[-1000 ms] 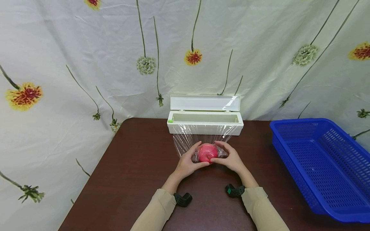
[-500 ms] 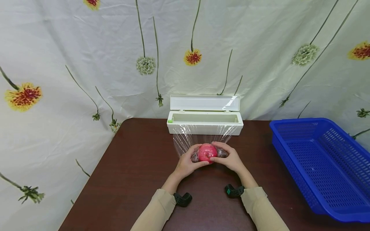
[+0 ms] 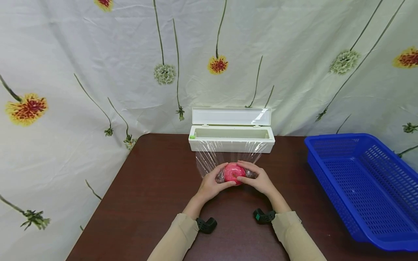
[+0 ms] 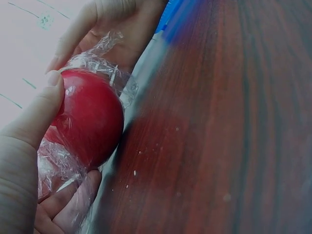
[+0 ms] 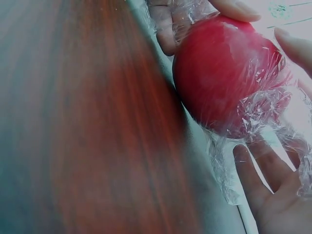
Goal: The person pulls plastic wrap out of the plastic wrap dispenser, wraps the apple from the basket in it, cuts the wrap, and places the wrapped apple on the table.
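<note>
Between both hands is a red apple [image 3: 233, 172] with cling film [image 3: 209, 159] around it. The film bunches in crumpled folds at the apple's two sides, and a sheet of it stretches back to a white cling film box [image 3: 232, 145] whose lid stands up. My left hand [image 3: 210, 185] grips the apple's left side, its thumb in front and fingers behind. On the right side my right hand [image 3: 260, 180] holds it the same way, thumb near the stem. Crumpled film [image 5: 265, 109] lies between the apple and the right palm in the right wrist view.
A blue perforated plastic basket [image 3: 339, 185] stands at the right of the dark brown table [image 3: 140, 203]. Behind the table hangs a white cloth [image 3: 130, 54] printed with flowers. A black band [image 3: 206, 225] is on the left wrist, another [image 3: 263, 216] on the right.
The right hand's fingers have slid slightly left over the top of the apple. The left hand's fingertips have drawn back a little. Box, film sheet and basket have stayed put.
</note>
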`<state>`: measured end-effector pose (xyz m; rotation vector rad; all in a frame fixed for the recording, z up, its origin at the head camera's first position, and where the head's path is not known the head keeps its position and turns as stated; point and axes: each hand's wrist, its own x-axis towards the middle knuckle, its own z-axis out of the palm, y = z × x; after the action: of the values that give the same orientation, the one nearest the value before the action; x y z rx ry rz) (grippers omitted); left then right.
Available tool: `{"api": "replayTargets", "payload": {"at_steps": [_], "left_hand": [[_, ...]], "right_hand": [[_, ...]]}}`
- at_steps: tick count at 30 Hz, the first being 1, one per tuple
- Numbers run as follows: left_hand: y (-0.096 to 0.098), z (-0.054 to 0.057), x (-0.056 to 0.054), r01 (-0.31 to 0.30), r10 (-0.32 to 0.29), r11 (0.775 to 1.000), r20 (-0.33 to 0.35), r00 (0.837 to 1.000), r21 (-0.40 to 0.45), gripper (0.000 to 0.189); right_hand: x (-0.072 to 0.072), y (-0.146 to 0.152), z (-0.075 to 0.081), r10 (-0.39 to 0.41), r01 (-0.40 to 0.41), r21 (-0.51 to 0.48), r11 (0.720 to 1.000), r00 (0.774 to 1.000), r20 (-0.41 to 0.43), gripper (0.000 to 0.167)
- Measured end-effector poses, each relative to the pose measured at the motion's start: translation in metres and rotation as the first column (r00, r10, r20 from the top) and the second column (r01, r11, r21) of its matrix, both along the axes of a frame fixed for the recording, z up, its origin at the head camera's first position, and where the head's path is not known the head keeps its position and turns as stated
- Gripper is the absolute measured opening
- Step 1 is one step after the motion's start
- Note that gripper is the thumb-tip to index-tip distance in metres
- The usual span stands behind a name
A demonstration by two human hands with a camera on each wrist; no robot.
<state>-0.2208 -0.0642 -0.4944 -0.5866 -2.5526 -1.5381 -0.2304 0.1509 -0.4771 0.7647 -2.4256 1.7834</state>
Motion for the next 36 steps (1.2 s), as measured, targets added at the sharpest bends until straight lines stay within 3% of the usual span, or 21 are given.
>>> {"api": "replayTargets", "payload": {"at_steps": [3,19,26,36], "left_hand": [[0.000,-0.001,-0.001,0.004,-0.004,1.000,0.009,1.000,0.003,0.072],[-0.001,-0.003,-0.003,-0.010,0.011,1.000,0.005,1.000,-0.019,0.070],[-0.001,-0.001,-0.002,-0.026,0.027,0.999,0.016,1.000,-0.029,0.070],[-0.001,-0.004,-0.002,-0.043,0.043,0.999,0.007,0.999,0.015,0.067]], "right_hand": [[-0.005,0.002,-0.010,0.002,-0.002,0.003,1.000,1.000,0.003,0.054],[-0.004,0.000,-0.010,0.025,-0.028,0.050,0.998,0.997,0.074,0.074],[0.011,-0.005,0.016,0.058,-0.064,0.073,0.995,0.995,0.080,0.075],[0.016,-0.007,0.023,0.019,-0.029,0.102,0.994,0.994,0.105,0.072]]}}
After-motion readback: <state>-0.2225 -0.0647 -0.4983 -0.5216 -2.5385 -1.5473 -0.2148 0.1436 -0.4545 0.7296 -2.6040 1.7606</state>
